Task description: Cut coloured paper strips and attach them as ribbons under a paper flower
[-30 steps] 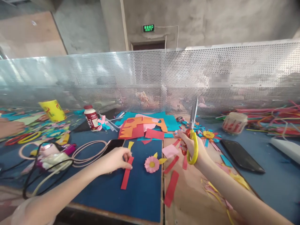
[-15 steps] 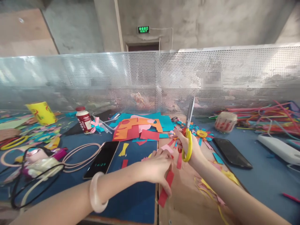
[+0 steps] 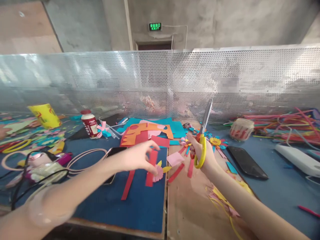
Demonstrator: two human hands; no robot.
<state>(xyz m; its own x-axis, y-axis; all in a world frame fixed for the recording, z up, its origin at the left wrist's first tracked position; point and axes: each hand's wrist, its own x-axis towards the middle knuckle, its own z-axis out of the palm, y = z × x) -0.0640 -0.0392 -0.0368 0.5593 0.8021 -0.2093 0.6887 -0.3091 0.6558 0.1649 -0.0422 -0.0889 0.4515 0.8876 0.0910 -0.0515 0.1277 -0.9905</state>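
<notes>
My left hand (image 3: 140,156) is over the blue mat, thumb and fingers curved around a red paper strip (image 3: 151,168). Just beside that strip is a pink paper flower (image 3: 158,174) with yellow petal-shaped pieces. Another red strip (image 3: 128,185) lies below my left wrist. My right hand (image 3: 205,154) grips a pair of scissors (image 3: 206,116) by the yellow and orange handles, blades pointing up and away. Under and around it are a pink paper piece (image 3: 175,159), a red strip (image 3: 176,172) and several small paper flowers.
Orange cut paper (image 3: 140,130) and teal sheets (image 3: 178,128) lie at the back. A bottle (image 3: 89,125) and a partly covered phone (image 3: 117,150) are left; a dark phone (image 3: 247,162), jar (image 3: 241,129) and white power strip (image 3: 295,159) are right. A perforated metal screen (image 3: 155,83) stands behind.
My left hand has moved left and up from the wooden board to the blue mat, with the red strip. The pink flower is now uncovered. My right hand still holds the scissors, nearly unmoved.
</notes>
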